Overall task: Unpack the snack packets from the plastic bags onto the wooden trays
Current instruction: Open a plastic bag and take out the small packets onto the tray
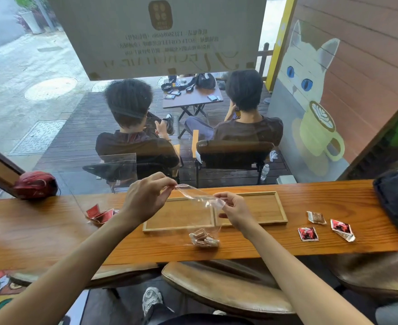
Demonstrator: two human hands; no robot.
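Observation:
A clear plastic bag (196, 194) hangs above the counter, its mouth stretched between both my hands. My left hand (146, 197) pinches the bag's left edge and my right hand (234, 207) pinches the right edge. Brown snack packets (203, 238) sit in the bag's bottom, which rests on the counter in front of the trays. Two wooden trays lie side by side behind it: the left tray (176, 218) and the right tray (263, 207), both bare. A second clear bag with red packets (100, 214) lies at the left.
Loose packets lie on the counter at the right: a brown one (316, 217) and two red ones (307, 233), (342, 228). A red helmet (35, 184) sits at far left, a dark bag (397, 198) at far right. Leather stools (221, 285) stand below the counter.

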